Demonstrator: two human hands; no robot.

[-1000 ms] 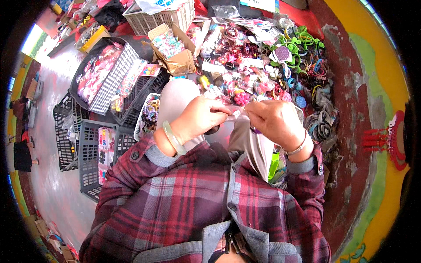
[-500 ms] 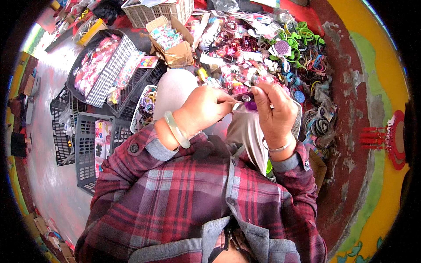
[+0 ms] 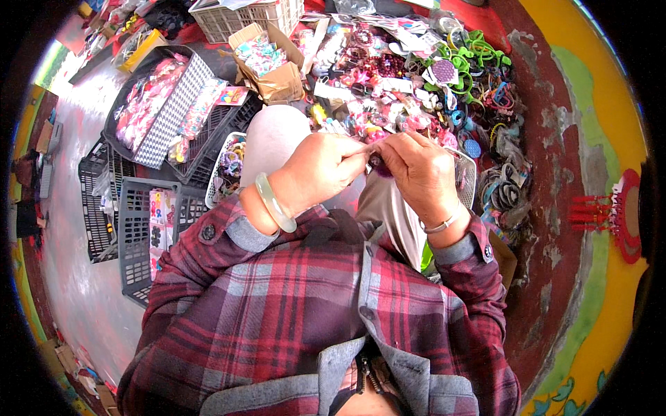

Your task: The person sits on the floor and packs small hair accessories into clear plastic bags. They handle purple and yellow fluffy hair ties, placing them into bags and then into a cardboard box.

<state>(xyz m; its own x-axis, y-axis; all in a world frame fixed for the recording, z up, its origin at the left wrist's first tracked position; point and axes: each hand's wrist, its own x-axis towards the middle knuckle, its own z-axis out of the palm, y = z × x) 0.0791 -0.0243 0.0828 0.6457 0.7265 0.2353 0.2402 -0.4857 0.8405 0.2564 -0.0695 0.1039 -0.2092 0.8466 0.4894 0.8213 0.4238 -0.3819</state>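
Note:
My left hand (image 3: 320,168), a pale bangle at its wrist, is closed in a pinch with its fingertips pointing right. My right hand (image 3: 424,172) wears a thin metal bracelet and pinches as well, its fingers bent downward. Between the two sets of fingertips, which almost meet above my lap, is a small dark purple piece (image 3: 379,166). Fingers cover much of it, so its exact kind is hidden. Just beyond the hands spreads a large pile of hair accessories (image 3: 388,90) in pink, red, white and black.
Green bands (image 3: 479,52) and black rings (image 3: 510,194) lie at the right of the pile. At the left stand a grey plastic crate (image 3: 135,243), a black bin of pink packets (image 3: 156,104) and an open cardboard box (image 3: 281,84). White baskets (image 3: 215,184) flank my knees.
My right hand has come left and turned over, bringing its fingertips against those of my left hand. The purple piece, stretched between the hands before, is now bunched at the fingertips.

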